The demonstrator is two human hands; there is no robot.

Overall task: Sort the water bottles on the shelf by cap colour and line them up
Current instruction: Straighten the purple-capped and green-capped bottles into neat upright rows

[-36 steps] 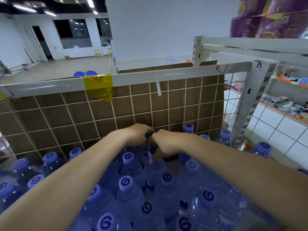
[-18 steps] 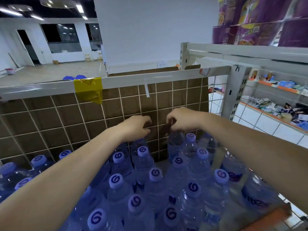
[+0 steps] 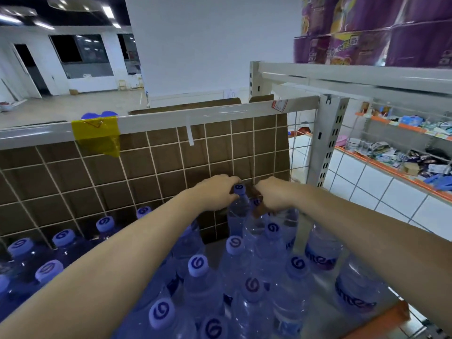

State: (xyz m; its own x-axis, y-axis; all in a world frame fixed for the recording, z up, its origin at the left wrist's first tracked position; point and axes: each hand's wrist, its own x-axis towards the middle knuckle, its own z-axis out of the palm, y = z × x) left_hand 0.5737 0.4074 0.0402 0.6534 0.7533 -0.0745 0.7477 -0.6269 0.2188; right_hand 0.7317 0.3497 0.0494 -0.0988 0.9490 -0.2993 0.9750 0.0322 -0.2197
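Note:
Several clear water bottles with pale blue swirl-marked caps point(image 3: 198, 265) stand packed on the shelf, from the left edge to the right front. At the back right, by the wire grid, my left hand point(image 3: 216, 193) is closed around the neck of an upright bottle whose cap point(image 3: 239, 189) shows beside my fingers. My right hand point(image 3: 274, 195) curls over the bottle right beside it, whose cap point(image 3: 256, 202) peeks out between my hands. The right-hand bottle's neck is mostly hidden by my fingers. All caps in view look the same blue.
A wire grid point(image 3: 171, 167) backed by brown cardboard closes the shelf's rear, with yellow tape point(image 3: 96, 134) on its top rail. A grey upright post point(image 3: 327, 143) stands at the right. Purple packs point(image 3: 367, 30) sit overhead. An orange shelf lip point(image 3: 381, 319) runs at the right front.
Both hands have moved right and closer together at the back of the shelf. My left hand now grips a bottle neck just below its cap.

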